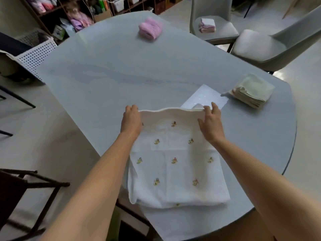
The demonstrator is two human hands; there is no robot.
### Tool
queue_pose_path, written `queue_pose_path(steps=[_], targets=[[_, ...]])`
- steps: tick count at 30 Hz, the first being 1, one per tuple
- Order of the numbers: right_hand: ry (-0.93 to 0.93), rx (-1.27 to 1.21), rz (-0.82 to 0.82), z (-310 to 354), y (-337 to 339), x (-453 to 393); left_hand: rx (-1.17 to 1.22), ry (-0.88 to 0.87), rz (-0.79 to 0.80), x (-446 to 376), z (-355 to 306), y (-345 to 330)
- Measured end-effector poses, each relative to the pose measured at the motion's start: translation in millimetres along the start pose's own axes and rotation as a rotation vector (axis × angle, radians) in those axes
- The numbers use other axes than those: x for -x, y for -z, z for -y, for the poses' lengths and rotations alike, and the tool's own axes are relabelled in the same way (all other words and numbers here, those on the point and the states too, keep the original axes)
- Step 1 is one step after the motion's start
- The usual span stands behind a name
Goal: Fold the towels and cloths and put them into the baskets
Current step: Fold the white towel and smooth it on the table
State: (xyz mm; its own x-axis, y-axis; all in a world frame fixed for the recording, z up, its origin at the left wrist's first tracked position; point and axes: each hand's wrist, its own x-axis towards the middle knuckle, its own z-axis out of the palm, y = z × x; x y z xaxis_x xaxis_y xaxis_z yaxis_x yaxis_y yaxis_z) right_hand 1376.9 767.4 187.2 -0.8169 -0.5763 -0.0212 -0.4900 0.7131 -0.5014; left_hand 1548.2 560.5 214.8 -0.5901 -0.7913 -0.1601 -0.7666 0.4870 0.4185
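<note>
A white towel (175,164) with small embroidered figures lies doubled over on the near part of the pale grey table (107,80). My left hand (131,120) pinches its far left corner. My right hand (211,122) pinches the far right corner. The far edge between them is lifted slightly off the table. A white perforated basket (33,54) stands off the table's far left edge.
A folded pink towel (150,29) lies at the table's far end. A stack of folded cream cloths (251,90) sits at the right edge. Grey chairs stand at the back right, one carrying folded cloths (207,25). A dark chair frame (31,186) stands near left.
</note>
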Motion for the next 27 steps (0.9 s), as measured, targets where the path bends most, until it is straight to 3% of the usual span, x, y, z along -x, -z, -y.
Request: queue_pose_path(steps=[6,10,15,19,23,27], targets=[[0.098,0.278,0.150,-7,-20,27,-0.041,0.056,0.112,32,33,-25],[0.075,0.149,0.279,-6,-25,75,0.096,0.143,0.126,81,60,-34],[0.247,0.125,0.361,10,-38,164,0.166,0.171,0.157,154,79,-46],[0.382,0.195,0.493,31,-67,215,0.175,0.126,0.128,199,91,-46],[0.354,0.301,0.542,41,-86,237,0.120,0.084,0.091,236,99,-49],[0.348,0.361,0.589,37,-90,236,0.249,0.147,0.047,244,102,-58]])
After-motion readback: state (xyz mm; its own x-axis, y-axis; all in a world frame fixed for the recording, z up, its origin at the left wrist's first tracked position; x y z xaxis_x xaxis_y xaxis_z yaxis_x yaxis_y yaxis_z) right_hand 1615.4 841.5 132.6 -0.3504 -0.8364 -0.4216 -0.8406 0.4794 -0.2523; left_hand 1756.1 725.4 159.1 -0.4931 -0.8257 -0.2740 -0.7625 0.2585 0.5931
